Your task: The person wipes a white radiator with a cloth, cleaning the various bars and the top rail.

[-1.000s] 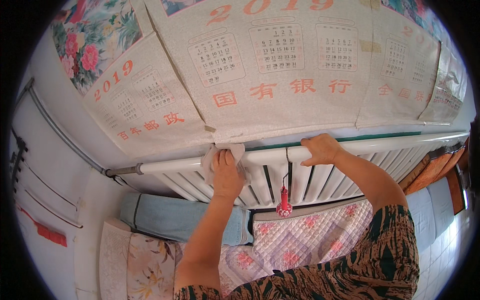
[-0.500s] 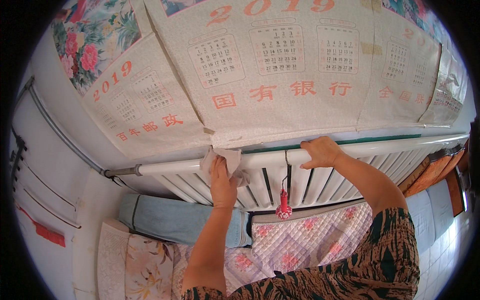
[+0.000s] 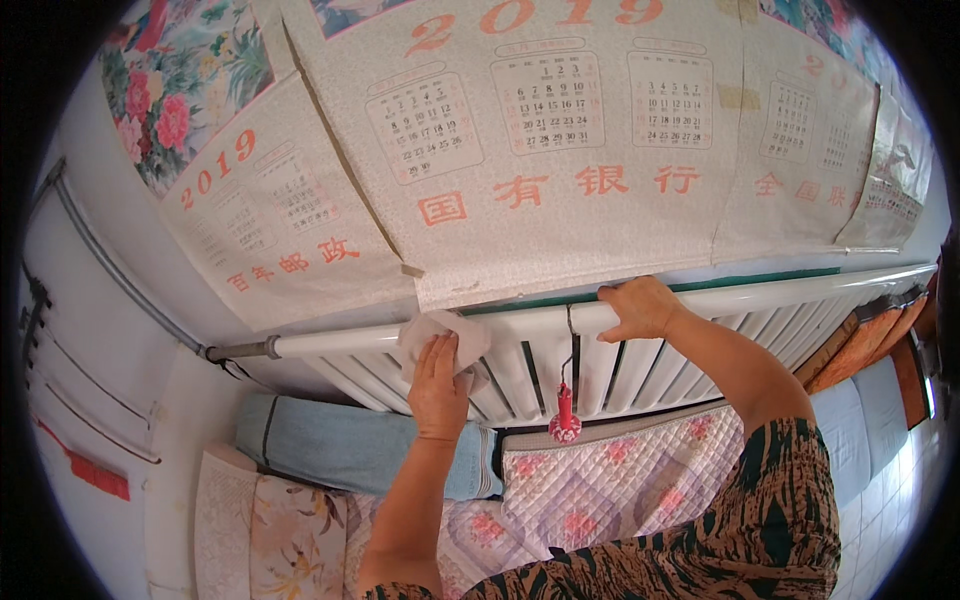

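Observation:
A pale, thin cloth [image 3: 440, 338] is pressed against the top pipe of a white radiator [image 3: 540, 325]. My left hand [image 3: 437, 390] holds it, fingers laid together over its crumpled folds. Farther right, my right hand [image 3: 645, 308] grips the same top pipe, with its fingers over the upper side and its thumb on the front. Between the two hands, a red hanging object with a round patterned end [image 3: 566, 425] dangles from a dark cord looped around the pipe.
Large paper calendars [image 3: 560, 210] cover the wall above the radiator. Below lie a folded blue cloth bundle [image 3: 350, 440] and a quilted floral cover [image 3: 620, 480]. A grey pipe [image 3: 125, 275] runs down the left wall, near a red brush [image 3: 95, 473]. Orange-brown cushions [image 3: 850, 345] stand at the right.
My left hand has shifted slightly left and down, and the cloth now looks more bunched and rounded over the pipe. My right hand keeps its place.

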`<state>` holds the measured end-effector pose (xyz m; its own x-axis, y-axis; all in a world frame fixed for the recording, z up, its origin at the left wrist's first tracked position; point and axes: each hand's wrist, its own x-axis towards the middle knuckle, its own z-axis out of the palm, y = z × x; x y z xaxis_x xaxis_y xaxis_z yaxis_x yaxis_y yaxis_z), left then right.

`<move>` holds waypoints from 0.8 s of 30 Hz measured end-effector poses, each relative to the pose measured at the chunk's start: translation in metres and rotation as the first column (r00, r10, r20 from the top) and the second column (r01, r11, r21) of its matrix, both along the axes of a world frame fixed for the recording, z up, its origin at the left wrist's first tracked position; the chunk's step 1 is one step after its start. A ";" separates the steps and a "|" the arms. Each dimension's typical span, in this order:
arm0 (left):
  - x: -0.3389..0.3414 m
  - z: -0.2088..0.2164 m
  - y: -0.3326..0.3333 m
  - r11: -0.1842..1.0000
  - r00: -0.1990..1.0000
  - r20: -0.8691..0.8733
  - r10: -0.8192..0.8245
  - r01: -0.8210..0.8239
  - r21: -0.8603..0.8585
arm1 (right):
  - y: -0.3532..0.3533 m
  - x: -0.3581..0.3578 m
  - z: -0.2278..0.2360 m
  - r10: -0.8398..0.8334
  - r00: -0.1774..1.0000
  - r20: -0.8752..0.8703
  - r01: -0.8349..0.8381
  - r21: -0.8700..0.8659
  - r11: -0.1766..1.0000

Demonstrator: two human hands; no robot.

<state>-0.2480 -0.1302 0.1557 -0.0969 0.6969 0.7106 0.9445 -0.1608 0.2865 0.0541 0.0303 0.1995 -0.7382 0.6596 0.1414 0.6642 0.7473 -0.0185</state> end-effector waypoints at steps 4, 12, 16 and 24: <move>-0.004 -0.006 0.001 0.996 0.978 0.200 0.060 -0.072 0.054 | 0.002 0.001 -0.001 -0.008 1.000 -0.004 0.008 -0.003 1.000; 0.020 0.014 -0.004 0.985 0.990 0.095 -0.100 0.085 0.151 | 0.005 0.000 -0.007 0.001 1.000 0.007 -0.001 0.009 1.000; 0.025 0.019 0.027 0.992 0.996 -0.003 -0.090 0.090 0.087 | 0.002 0.000 -0.001 0.002 1.000 -0.006 -0.002 0.005 1.000; 0.026 0.013 0.041 0.986 0.995 -0.093 0.023 -0.038 -0.165 | 0.001 0.000 0.004 -0.035 0.998 0.049 0.038 -0.064 0.997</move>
